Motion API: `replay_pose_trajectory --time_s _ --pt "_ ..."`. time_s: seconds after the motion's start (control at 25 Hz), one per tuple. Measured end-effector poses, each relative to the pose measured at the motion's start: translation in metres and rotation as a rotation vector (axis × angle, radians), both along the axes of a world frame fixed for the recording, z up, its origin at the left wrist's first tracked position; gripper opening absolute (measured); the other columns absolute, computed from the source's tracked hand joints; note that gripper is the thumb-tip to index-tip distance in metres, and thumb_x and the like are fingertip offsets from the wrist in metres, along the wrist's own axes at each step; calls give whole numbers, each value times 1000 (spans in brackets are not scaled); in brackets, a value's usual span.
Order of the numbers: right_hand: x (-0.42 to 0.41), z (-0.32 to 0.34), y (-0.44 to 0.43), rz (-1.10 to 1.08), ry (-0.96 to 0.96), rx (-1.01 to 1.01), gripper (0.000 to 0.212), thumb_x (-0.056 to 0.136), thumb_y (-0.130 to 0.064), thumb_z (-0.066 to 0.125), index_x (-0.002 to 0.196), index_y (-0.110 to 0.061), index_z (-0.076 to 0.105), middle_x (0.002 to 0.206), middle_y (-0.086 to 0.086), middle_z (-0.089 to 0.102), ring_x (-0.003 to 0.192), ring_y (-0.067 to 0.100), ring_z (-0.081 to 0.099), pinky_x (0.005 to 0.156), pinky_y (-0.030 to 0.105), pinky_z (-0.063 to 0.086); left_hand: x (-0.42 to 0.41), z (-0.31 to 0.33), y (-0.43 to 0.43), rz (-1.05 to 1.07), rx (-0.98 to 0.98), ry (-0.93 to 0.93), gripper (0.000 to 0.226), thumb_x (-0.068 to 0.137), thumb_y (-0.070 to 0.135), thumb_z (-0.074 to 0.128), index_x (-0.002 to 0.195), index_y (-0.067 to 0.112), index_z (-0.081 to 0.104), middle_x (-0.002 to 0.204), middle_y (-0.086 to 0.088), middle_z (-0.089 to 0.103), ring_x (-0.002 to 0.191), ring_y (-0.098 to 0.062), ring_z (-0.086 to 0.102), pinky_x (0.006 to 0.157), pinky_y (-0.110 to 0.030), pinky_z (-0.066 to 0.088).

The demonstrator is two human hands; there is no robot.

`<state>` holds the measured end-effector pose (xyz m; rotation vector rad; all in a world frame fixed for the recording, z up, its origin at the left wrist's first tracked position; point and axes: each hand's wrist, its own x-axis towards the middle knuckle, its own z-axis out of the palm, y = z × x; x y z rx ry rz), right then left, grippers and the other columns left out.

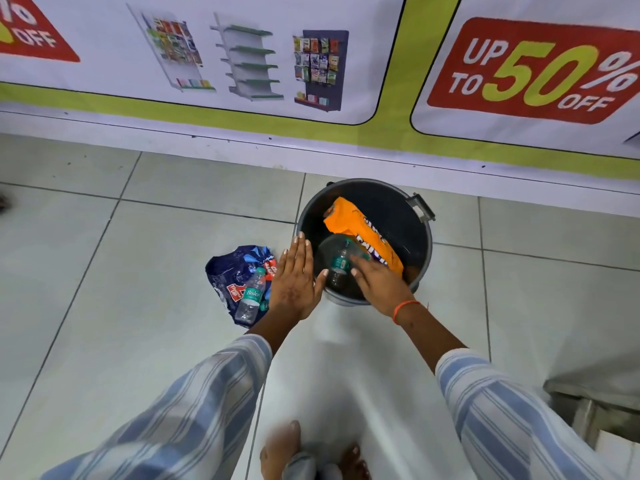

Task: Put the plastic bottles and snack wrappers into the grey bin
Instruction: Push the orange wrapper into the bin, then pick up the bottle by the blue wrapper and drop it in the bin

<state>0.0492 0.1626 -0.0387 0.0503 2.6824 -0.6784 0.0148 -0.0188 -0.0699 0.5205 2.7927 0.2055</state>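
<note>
Grey, round and plastic, the bin (424, 258) stands on the pale tiled floor (104, 271) just in front of the white base of a wall banner (242, 64). Inside it lies an orange snack wrapper (349, 220), tilted against the far side, and a clear plastic bottle with a green label (339, 263), its image blurred, at the near side of the opening. The right hand (381, 285), an orange thread at the wrist, reaches over the near rim with fingers spread loosely above this bottle; whether the fingertips touch it cannot be told. The left hand (294, 278) is held flat and open, palm down, gripping nothing, just beside the bin's left rim. To its left, on the floor, lies a crumpled dark blue snack wrapper (232, 271), with a second clear plastic bottle, green-capped and labelled (251, 296), resting on it. Striped blue-and-white sleeves (502, 403) cover both forearms.
</note>
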Motion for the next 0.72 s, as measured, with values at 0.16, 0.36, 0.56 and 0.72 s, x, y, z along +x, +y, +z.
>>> replay_pose_trajectory --time_s 0.16,0.36,0.56,0.72 --pt "4 3 10 -66 268 185 39 97 -17 44 133 -4 46 139 18 52 132 33 45 111 41 37 4 3 -2 -19 -9 0 83 85 56 -7 151 6 -1 161 -14 -4 149 -25 -3 121 -38 3" --pt "19 -5 22 -225 174 325 60 96 -40 30 144 -5 25 155 16 26 145 32 21 117 47 19 11 2 -15 34 57 7 86 86 62 -9 151 6 1 161 -14 -1 149 -25 0 122 -38 6" --pt "18 -35 29 -238 164 332 93 84 -65 -11 145 -5 22 156 15 24 146 29 19 119 46 14 15 -47 -58 219 9 -75 84 88 60 -11 150 5 -2 161 -14 -2 149 -26 -2 122 -38 4" --pt "16 -53 28 -253 296 314 86 88 -64 -3 145 -6 24 155 14 26 146 26 19 119 46 12 9 -110 -87 284 -60 -165 75 98 51 23 150 4 -4 161 -16 -4 149 -28 -4 122 -40 3"
